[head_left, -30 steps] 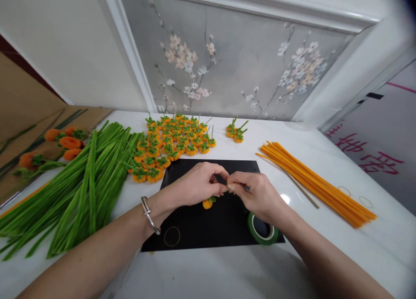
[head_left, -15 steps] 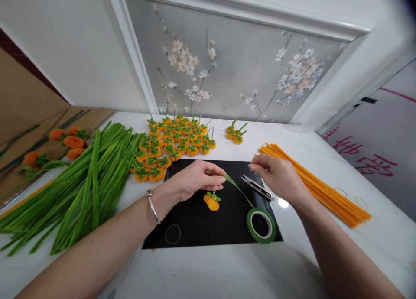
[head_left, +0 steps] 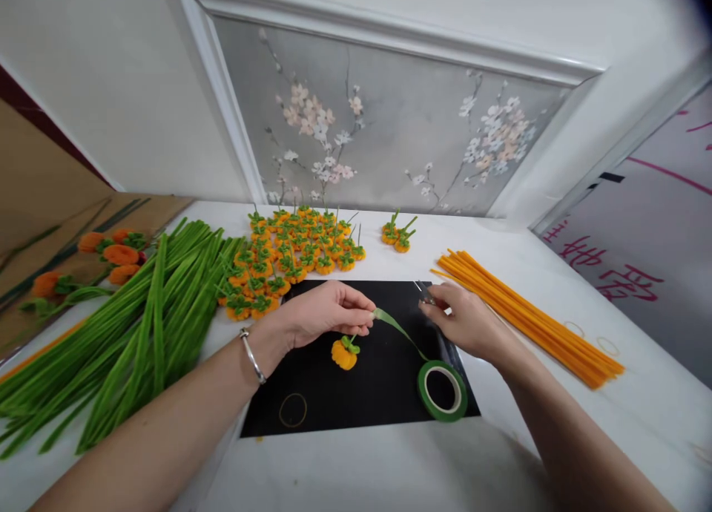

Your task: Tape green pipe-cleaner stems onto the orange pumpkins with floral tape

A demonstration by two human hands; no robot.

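My left hand (head_left: 337,310) is closed, with the free end of a strip of green floral tape (head_left: 397,326) pinched at its fingertips. Just under these fingers is a small orange pipe-cleaner pumpkin (head_left: 344,355) with a green top; whether its stem is also held is hidden. From the fingertips the strip slopes down to the tape roll (head_left: 460,404) lying on the black mat (head_left: 356,408). My right hand (head_left: 459,315) is closed around the thread snips (head_left: 423,292), whose blades stick out past the fingers toward the upper left.
Many finished orange pumpkins (head_left: 300,245) stand behind the mat, with a smaller group (head_left: 397,234) farther right. Green pipe cleaners (head_left: 150,326) are heaped at left, near orange flowers (head_left: 119,254). Orange pipe cleaners (head_left: 528,315) lie at right. A rubber band (head_left: 292,410) rests on the mat.
My right hand has come down and taken hold of the thread snips, which lay on the mat. My left hand, the strip and the small pumpkin appear slightly farther left and lower.
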